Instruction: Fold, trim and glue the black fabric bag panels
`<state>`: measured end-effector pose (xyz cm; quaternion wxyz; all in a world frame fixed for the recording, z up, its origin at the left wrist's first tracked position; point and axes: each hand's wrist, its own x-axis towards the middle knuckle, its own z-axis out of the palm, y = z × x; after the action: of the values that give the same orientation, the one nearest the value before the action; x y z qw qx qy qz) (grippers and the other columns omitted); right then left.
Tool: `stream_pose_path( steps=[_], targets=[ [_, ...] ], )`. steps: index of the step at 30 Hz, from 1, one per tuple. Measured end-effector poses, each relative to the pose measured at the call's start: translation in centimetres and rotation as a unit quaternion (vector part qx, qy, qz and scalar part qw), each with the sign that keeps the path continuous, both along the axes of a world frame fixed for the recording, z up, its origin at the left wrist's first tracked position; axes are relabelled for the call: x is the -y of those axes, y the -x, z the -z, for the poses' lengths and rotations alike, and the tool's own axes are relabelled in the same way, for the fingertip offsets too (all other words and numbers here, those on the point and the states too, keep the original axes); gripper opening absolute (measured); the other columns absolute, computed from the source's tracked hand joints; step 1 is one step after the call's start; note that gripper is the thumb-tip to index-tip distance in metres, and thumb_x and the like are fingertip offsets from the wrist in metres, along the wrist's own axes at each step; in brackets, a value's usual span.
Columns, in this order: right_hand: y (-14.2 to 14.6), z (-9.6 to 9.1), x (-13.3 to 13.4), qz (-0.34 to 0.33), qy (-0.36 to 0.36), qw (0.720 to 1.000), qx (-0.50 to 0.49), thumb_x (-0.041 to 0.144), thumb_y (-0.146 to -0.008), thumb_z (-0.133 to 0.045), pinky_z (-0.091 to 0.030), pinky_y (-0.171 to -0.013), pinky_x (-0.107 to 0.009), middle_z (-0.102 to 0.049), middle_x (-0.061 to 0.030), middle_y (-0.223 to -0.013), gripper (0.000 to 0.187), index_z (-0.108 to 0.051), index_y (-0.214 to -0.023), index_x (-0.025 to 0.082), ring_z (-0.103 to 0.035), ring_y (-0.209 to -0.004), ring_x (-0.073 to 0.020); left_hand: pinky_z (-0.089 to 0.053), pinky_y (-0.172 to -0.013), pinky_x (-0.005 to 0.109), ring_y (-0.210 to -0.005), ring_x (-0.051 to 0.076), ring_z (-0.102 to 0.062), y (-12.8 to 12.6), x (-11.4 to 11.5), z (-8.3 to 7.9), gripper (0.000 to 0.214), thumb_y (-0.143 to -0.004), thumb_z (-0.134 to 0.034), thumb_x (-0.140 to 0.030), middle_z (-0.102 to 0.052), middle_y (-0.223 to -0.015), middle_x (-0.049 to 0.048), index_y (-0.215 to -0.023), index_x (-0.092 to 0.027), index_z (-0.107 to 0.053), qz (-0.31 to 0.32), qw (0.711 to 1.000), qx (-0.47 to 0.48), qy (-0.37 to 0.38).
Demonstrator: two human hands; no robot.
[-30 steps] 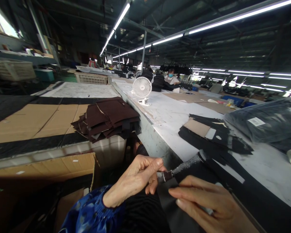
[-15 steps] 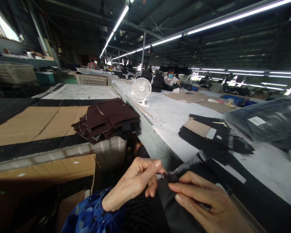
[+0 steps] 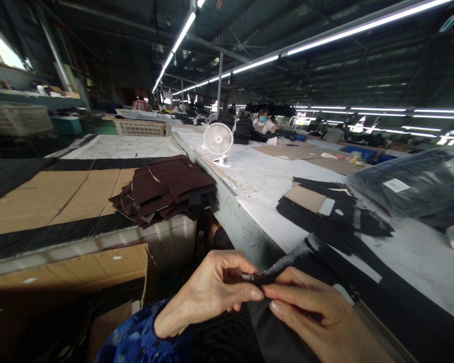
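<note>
Both hands meet at the top edge of a piece of dark fabric point(image 3: 267, 327) that hangs down between them. My left hand point(image 3: 212, 292) is closed, thumb and fingers pinching the fabric's edge; a small light strip shows by its fingertips. My right hand point(image 3: 321, 312) is closed on the same edge, its fingertips almost touching the left thumb. A fuzzy grey edge strip point(image 3: 289, 259) runs from the hands up to the table. Beyond the right hand, black fabric point(image 3: 386, 282) spreads over the table's near part.
A white clip fan point(image 3: 218, 141) stands on the white table point(image 3: 257, 186). Brown fabric pieces point(image 3: 170, 184) are stacked to the left, above an open cardboard box point(image 3: 109, 259). Black pieces with a tan card point(image 3: 306, 198) and a plastic-wrapped bundle point(image 3: 412, 186) lie right. A person point(image 3: 264, 123) works farther back.
My left thumb has come down and right, onto the fabric edge beside my right fingertips. My right hand keeps its hold with little movement. The view has shifted slightly.
</note>
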<state>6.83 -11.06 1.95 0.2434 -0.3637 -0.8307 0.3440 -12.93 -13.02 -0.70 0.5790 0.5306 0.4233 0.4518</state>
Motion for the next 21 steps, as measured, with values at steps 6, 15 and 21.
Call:
stream_pose_path(
  steps=[6, 15, 21],
  targets=[
    [0.0, -0.9, -0.2, -0.002, 0.093, 0.996, 0.006, 0.031, -0.086, -0.057, -0.053, -0.063, -0.020, -0.068, -0.0041, -0.093, 0.023, -0.077, -0.094, 0.025, -0.065, -0.076, -0.0143, -0.031, -0.040, 0.017, -0.042, 0.004, -0.043, -0.2, -0.1, 0.5, 0.039, -0.072, -0.072, -0.048, -0.049, -0.057, -0.0022, -0.075, -0.011, -0.063, -0.021, 1.000, -0.006, -0.021],
    [-0.7, -2.3, -1.7, 0.047, -0.113, 0.993, -0.003, 0.029, -0.085, -0.058, -0.051, -0.064, -0.025, -0.065, -0.0030, -0.085, 0.016, -0.072, -0.090, 0.023, -0.061, -0.073, -0.0148, -0.030, -0.047, 0.018, -0.051, 0.005, -0.038, -0.7, 0.2, -0.2, 0.020, -0.078, -0.062, -0.029, -0.046, -0.060, -0.0028, -0.071, -0.012, -0.058, -0.056, 0.993, -0.059, -0.084],
    [-0.2, -1.7, -2.6, -0.012, -0.177, 0.984, -0.010, 0.026, -0.082, -0.061, -0.050, -0.088, -0.036, -0.068, -0.0084, -0.101, 0.020, -0.070, -0.100, 0.021, -0.058, -0.104, -0.0225, -0.033, -0.051, 0.020, -0.055, 0.007, -0.043, -2.0, 0.2, -0.2, 0.005, -0.072, -0.055, -0.011, -0.051, -0.063, -0.0016, -0.067, -0.014, -0.055, -0.127, 0.959, -0.149, -0.204]
  ],
)
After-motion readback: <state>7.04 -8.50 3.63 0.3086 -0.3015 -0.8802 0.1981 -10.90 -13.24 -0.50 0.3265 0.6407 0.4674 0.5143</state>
